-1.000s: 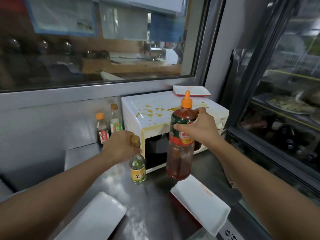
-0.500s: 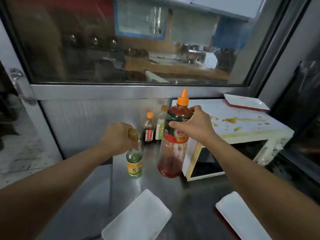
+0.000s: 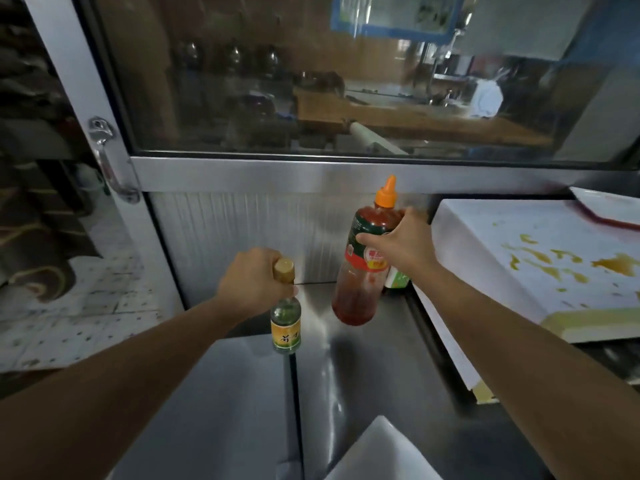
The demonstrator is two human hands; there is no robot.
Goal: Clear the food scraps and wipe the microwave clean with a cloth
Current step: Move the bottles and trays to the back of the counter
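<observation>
The head view is showing both bottles now moved over to the left, away from the front of the microwave (image 3: 540, 265), where they were being held a second ago. The left hand (image 3: 254, 280) is curling tight around the neck of the small green bottle (image 3: 286, 325), and the right hand (image 3: 403, 245) is wrapping around the big red sauce bottle (image 3: 363, 271), with both bottles hanging just above the shiny counter (image 3: 363, 393). The microwave is sitting at the right with yellow food spills (image 3: 568, 263) still on its top, so I am thinking the way is getting cleared but the wiping is not yet starting, and no cloth is showing.
</observation>
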